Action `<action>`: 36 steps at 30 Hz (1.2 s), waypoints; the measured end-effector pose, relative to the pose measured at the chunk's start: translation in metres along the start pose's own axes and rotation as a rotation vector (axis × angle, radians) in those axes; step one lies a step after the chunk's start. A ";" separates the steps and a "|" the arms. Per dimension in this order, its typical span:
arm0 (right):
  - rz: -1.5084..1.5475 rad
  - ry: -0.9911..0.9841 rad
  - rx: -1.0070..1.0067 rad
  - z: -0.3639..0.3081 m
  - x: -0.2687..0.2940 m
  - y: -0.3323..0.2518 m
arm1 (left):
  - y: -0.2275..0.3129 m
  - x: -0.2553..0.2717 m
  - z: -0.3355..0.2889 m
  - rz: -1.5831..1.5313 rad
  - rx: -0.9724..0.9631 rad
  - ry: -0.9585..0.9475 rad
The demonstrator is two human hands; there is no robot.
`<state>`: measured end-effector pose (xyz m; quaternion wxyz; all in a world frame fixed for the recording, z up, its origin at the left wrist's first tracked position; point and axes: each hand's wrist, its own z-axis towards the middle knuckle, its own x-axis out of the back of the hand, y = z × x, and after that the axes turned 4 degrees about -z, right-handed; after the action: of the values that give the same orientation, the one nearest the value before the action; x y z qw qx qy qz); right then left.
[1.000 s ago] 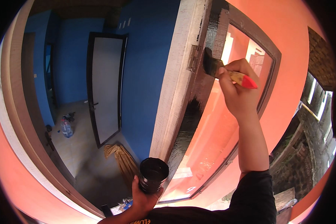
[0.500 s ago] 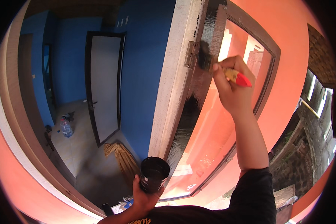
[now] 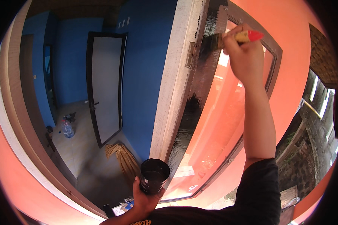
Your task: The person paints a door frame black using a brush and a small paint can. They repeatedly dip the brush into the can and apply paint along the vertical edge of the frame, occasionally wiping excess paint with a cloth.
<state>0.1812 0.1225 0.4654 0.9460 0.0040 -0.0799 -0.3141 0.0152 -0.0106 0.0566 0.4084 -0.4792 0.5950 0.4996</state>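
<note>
Up between one and two o'clock, right hand (image 3: 245, 54) grips paintbrush (image 3: 242, 36), fingers closed round it, blurred bristles (image 3: 209, 45) against the black-streaked brown frame (image 3: 198, 87). Down at six o'clock, left hand (image 3: 148, 198) holds black pot (image 3: 154, 177), fingers wrapped about its side.

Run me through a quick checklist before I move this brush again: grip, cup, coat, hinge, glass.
1. Brush gripped in the right hand: ok, the fingers close around its handle.
2. Cup upright in the left hand: ok, roughly upright, its mouth facing up.
3. Enough paint in the cup: cannot tell, the inside is too dark.
4. Frame evenly coated: not ok, a brownish stretch lies between the black areas above and below.
5. Hinge free of black smears: cannot tell, too small to judge.
6. Glass free of drips: cannot tell, reflections cover much of it.
</note>
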 end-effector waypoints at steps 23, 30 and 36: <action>0.003 -0.167 0.122 -0.114 0.004 -0.017 | 0.000 0.001 -0.003 0.061 -0.006 -0.025; 0.309 -0.192 -0.075 -0.104 0.010 -0.022 | 0.001 -0.004 -0.011 0.094 -0.047 0.021; 0.050 -0.031 -0.049 -0.031 -0.001 -0.001 | 0.000 0.001 -0.011 0.111 0.021 -0.022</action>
<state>0.1850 0.1213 0.4343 0.9520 -0.0259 -0.0870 -0.2923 0.0148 -0.0214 0.0577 0.3914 -0.4357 0.6213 0.5205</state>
